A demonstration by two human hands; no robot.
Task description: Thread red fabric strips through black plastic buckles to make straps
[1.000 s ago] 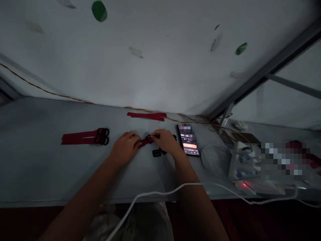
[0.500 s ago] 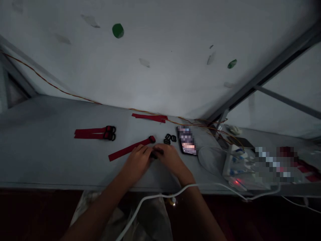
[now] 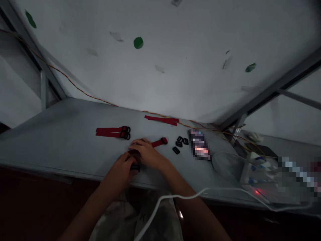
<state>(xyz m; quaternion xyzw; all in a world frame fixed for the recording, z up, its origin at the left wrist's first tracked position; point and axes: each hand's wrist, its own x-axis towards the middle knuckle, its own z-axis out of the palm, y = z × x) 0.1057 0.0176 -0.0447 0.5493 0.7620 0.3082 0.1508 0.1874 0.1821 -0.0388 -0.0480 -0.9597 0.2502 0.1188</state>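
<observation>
Both hands meet near the table's front edge over the free end of a red webbing strap (image 3: 157, 144). My left hand (image 3: 121, 167) is closed on a black buckle (image 3: 135, 167), which shows below its fingertips. Fingers of my right hand (image 3: 147, 154) are bent down onto the strap's end, close against the left fingers; the contact itself is partly hidden. From under the right hand the strap runs out to a black slider (image 3: 164, 140) at its far end. Several loose black buckles (image 3: 179, 144) lie to the right of it.
Left of the hands lie red straps with black buckles (image 3: 112, 132). Plain red strips (image 3: 162, 119) lie by the wall under a thin orange wire. To the right are a phone (image 3: 200, 144) and a transparent box (image 3: 258, 174). A white cable (image 3: 175, 196) crosses over my right forearm.
Both hands have moved left, from beside the strap's slider end to its free end. Another loose black buckle is now visible where the right hand was. The view has shifted left.
</observation>
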